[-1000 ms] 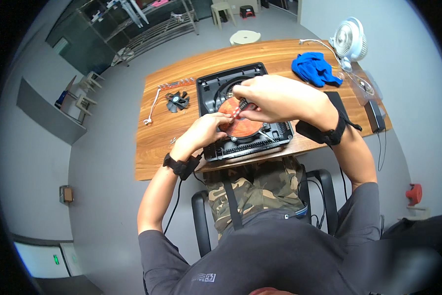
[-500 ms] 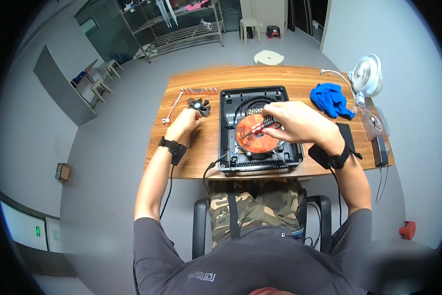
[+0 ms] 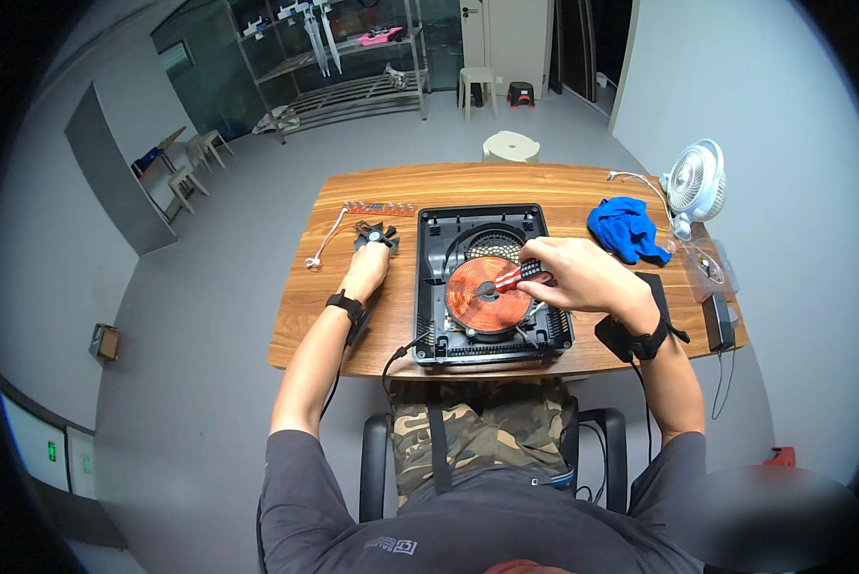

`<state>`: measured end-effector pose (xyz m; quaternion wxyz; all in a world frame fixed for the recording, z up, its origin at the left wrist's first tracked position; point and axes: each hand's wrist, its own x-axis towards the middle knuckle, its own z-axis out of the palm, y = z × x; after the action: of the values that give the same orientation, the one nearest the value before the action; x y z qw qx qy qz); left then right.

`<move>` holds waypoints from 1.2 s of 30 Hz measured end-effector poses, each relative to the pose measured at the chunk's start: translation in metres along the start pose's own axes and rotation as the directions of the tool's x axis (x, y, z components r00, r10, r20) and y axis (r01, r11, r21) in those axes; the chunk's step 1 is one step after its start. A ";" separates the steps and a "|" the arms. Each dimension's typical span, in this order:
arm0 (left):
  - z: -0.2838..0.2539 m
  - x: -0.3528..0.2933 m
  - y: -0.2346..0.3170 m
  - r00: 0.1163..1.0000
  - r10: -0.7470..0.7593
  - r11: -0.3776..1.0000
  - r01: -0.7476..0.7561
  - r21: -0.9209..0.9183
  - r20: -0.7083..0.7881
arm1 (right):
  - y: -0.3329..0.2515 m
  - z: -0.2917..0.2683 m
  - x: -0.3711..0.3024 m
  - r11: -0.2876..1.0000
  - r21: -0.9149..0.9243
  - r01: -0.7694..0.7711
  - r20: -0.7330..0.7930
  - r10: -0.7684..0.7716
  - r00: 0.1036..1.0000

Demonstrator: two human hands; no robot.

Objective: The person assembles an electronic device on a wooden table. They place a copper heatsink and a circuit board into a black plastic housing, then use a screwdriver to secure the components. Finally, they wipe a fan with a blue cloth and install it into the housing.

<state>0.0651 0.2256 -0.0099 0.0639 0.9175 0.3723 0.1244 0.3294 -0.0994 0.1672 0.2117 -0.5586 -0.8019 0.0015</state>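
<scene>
On the wooden worktop (image 3: 583, 191) in front of the seated person lies an opened induction cooker (image 3: 492, 285), its black plastic base showing the inner parts. Its top cover is already off, so the round copper coil (image 3: 487, 294), flat and wound in fine orange rings, is bare; under it a dark ribbed grille shows. The small black fan (image 3: 376, 235), with curved blades, is out of the housing and lies on the wood to the left, beside a row of small screws (image 3: 380, 207) and a thin white cable (image 3: 324, 241). So the opening work seems mostly done, while the coil is not yet lifted out.

The right hand (image 3: 583, 277) is clenched around a screwdriver (image 3: 517, 276) with a red and black ribbed handle, held over the coil's upper right edge. The left hand (image 3: 367, 268) reaches to the fan; its fingers touch it, but whether they grip it I cannot tell. A crumpled blue cloth (image 3: 626, 230) and a white desk fan (image 3: 694, 182) stand at the right.
</scene>
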 end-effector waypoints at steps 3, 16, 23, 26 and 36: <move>-0.002 0.000 0.010 0.999 0.039 0.995 -0.038 0.096 -0.017 | 0.000 -0.001 -0.002 1.000 0.023 -0.009 -0.023 0.009 1.000; -0.083 -0.046 0.096 0.977 0.213 0.715 -0.135 -0.686 0.029 | 0.006 0.005 -0.001 0.966 0.249 -0.065 -0.188 0.114 0.976; -0.083 -0.061 0.108 0.968 0.249 0.602 -0.134 -0.787 0.026 | 0.011 0.015 -0.003 0.974 0.228 0.009 -0.298 0.061 0.952; -0.083 -0.063 0.109 0.963 0.270 0.591 -0.166 -0.789 0.000 | 0.013 0.016 -0.006 0.966 0.259 0.010 -0.310 0.073 0.948; -0.083 -0.067 0.112 0.968 0.251 0.599 -0.149 -0.787 0.008 | 0.014 0.016 -0.012 0.953 0.302 -0.001 -0.320 0.103 0.942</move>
<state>0.0705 0.1011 0.0817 0.4627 0.8399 0.1719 0.2257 0.3396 -0.1008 0.1452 0.4254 -0.5338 -0.7300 0.0336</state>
